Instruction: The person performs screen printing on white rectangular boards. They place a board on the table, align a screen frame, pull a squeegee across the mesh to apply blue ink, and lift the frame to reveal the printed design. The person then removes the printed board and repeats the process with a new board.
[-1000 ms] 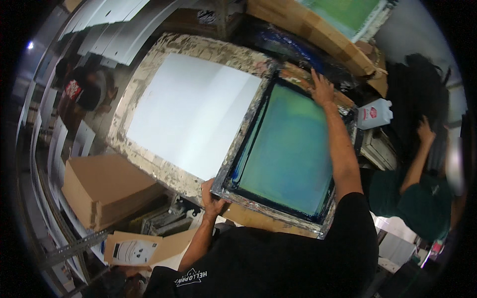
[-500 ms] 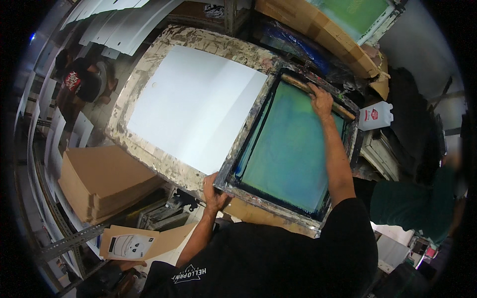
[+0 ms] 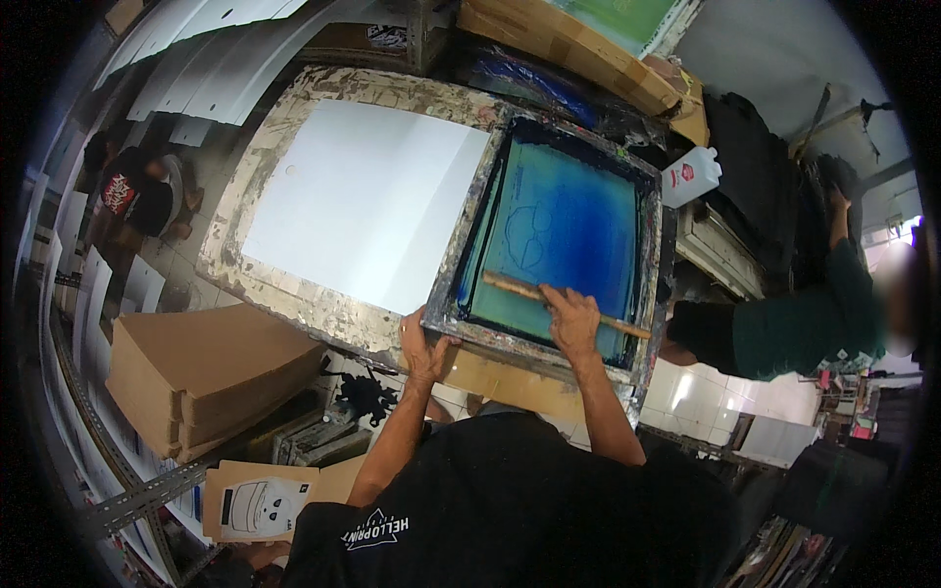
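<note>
A paint-crusted screen (image 3: 559,230) shows blue-green mesh. Left hand (image 3: 423,345) grips its near edge; right hand (image 3: 571,316), earlier at the far edge, now clasps a squeegee (image 3: 564,304).

My screen-printing frame (image 3: 559,235) lies flat at the right edge of the paint-crusted printing table (image 3: 284,294), its mesh blue-green with a faint outline. Across its near end rests my wooden-handled squeegee (image 3: 564,304), slightly tilted.

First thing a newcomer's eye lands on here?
The blue-green printing screen at centre, with the right hand on a wooden squeegee near its lower edge and the left hand gripping the frame's near corner. Left of it, a large white sheet lies on the paint-crusted board.
</note>
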`<state>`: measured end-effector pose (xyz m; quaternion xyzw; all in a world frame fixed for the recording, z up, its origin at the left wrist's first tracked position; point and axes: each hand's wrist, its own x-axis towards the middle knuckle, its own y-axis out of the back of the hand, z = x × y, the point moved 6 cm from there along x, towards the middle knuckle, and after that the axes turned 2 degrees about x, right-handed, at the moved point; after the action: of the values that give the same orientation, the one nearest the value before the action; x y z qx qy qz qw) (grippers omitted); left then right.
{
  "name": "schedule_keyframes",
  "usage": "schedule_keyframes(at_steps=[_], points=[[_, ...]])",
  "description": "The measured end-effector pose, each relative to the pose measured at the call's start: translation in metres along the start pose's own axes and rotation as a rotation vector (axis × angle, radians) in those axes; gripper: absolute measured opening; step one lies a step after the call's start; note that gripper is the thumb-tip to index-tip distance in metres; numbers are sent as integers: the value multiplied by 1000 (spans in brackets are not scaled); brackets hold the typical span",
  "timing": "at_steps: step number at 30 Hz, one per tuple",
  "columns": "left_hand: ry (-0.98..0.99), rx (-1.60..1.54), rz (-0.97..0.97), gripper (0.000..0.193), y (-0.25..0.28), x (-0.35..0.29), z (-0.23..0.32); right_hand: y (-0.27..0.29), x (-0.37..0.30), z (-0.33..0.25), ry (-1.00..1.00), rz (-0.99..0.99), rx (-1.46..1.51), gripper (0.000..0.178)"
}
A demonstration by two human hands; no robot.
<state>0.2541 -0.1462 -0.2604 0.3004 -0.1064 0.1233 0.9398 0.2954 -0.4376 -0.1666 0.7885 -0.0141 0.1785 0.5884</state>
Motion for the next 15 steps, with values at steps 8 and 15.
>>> schedule_keyframes(at_steps=[8, 15], points=[[-42, -59, 11, 72, 0, 0, -3, 37, -26, -21, -31, -139, 209, 61], [-91, -68, 72, 77, 4, 1, 2, 5, -13, 0, -65, -392, 297, 76]])
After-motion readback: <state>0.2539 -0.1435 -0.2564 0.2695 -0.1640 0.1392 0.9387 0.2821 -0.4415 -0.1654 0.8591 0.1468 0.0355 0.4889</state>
